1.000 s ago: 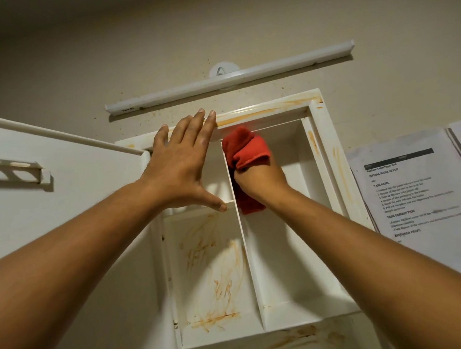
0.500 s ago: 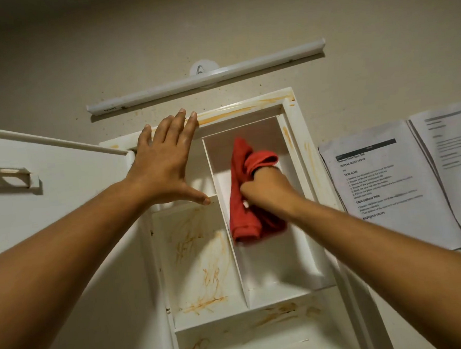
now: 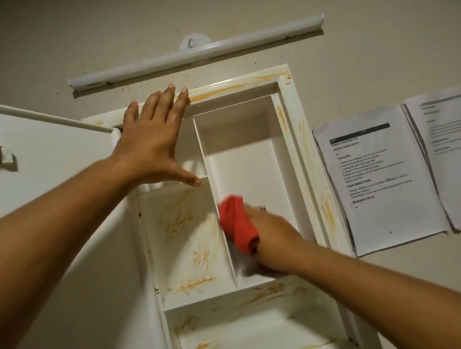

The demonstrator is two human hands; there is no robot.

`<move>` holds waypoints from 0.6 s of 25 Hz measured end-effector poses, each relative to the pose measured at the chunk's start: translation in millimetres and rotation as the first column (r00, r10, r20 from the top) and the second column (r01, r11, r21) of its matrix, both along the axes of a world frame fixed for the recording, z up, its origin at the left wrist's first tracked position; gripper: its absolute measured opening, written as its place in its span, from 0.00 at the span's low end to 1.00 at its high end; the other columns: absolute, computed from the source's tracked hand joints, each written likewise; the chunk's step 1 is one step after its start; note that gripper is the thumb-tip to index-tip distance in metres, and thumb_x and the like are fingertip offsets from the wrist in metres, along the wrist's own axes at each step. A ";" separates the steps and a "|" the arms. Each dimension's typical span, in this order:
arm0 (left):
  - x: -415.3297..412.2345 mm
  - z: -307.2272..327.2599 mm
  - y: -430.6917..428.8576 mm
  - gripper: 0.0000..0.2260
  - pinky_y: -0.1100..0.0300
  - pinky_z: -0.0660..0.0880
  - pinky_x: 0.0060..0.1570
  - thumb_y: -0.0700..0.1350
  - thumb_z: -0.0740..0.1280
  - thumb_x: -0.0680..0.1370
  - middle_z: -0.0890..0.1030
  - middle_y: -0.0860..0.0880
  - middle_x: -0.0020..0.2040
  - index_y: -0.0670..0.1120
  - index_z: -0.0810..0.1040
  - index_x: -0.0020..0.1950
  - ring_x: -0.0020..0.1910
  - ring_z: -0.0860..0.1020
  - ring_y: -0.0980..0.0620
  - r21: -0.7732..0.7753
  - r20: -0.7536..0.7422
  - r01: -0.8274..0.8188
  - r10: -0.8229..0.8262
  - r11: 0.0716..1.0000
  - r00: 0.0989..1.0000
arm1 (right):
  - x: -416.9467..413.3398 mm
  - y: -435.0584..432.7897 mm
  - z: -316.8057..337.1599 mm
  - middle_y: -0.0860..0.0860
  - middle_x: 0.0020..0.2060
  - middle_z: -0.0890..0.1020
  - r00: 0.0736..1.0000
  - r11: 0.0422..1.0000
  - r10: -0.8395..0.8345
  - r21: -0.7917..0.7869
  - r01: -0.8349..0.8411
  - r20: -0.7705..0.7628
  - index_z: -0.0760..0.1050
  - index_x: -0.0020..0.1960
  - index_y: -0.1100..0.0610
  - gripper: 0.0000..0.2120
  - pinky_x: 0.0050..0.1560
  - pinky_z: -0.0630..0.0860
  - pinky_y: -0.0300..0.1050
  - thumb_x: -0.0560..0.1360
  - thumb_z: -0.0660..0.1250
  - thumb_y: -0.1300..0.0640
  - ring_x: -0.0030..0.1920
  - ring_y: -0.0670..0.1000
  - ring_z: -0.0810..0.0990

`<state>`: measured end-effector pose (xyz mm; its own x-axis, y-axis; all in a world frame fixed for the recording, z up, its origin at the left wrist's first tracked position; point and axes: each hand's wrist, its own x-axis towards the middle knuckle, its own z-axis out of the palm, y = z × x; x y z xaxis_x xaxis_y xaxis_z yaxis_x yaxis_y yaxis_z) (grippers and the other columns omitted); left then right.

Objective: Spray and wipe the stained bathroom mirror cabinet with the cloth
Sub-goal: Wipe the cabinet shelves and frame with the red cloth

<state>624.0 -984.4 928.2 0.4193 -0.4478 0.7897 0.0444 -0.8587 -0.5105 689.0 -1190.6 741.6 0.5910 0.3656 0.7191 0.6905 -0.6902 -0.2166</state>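
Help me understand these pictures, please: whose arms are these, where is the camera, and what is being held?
There is no machine here: a person wears a camera on the head, so the view looks up along their own two arms. The left hand lies flat, fingers straight, on the top frame of a white wall cabinet, whose door stands open at the left. The right hand, blurred, grips a red cloth inside the right-hand compartment, beside the divider. Orange stains mark the left compartment and the frame. A light bar hangs above; printed sheets are on the wall at the right.
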 end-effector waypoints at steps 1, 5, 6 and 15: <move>-3.0 -0.2 -1.3 0.71 0.35 0.43 0.79 0.79 0.72 0.56 0.37 0.45 0.84 0.52 0.31 0.82 0.83 0.40 0.42 -0.003 -0.005 -0.007 0.007 1.000 1.000 | -5.5 -4.6 -11.4 0.47 0.50 0.81 0.999 0.991 -0.033 -0.128 0.028 -0.036 0.70 0.64 0.46 0.24 0.50 0.80 0.50 0.74 0.77 0.50 0.47 0.53 0.83; -10.9 -1.7 -6.7 0.71 0.36 0.43 0.79 0.78 0.72 0.58 0.34 0.46 0.84 0.52 0.30 0.82 0.83 0.38 0.43 -0.025 -0.020 -0.046 0.046 0.999 0.999 | -17.0 -11.0 25.9 0.47 0.44 0.84 0.998 0.971 -0.034 0.235 0.046 -0.056 0.80 0.50 0.47 0.09 0.41 0.77 0.45 0.75 0.68 0.60 0.43 0.53 0.84; -10.5 -1.5 -7.1 0.71 0.36 0.43 0.80 0.79 0.72 0.58 0.34 0.46 0.83 0.52 0.29 0.81 0.83 0.37 0.43 -0.026 -0.021 -0.050 0.050 0.998 0.999 | -14.3 -13.1 51.8 0.48 0.49 0.83 0.996 0.921 -0.082 0.384 0.064 0.032 0.80 0.57 0.46 0.16 0.43 0.77 0.45 0.74 0.68 0.63 0.47 0.53 0.84; -0.1 -0.6 -0.7 0.72 0.36 0.44 0.80 0.81 0.70 0.56 0.34 0.47 0.83 0.53 0.28 0.81 0.83 0.38 0.44 -0.018 0.026 -0.027 0.027 0.999 0.999 | 28.3 18.6 64.5 0.58 0.78 0.65 0.762 0.907 -0.277 -0.104 0.409 0.585 0.68 0.78 0.56 0.28 0.71 0.70 0.59 0.79 0.68 0.55 0.75 0.62 0.66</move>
<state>623.9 -985.1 927.6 0.4103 -0.4224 0.8083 0.0810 -0.8659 -0.4936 717.3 -1172.0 806.1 0.2389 0.3966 0.8863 0.3526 -0.8859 0.3014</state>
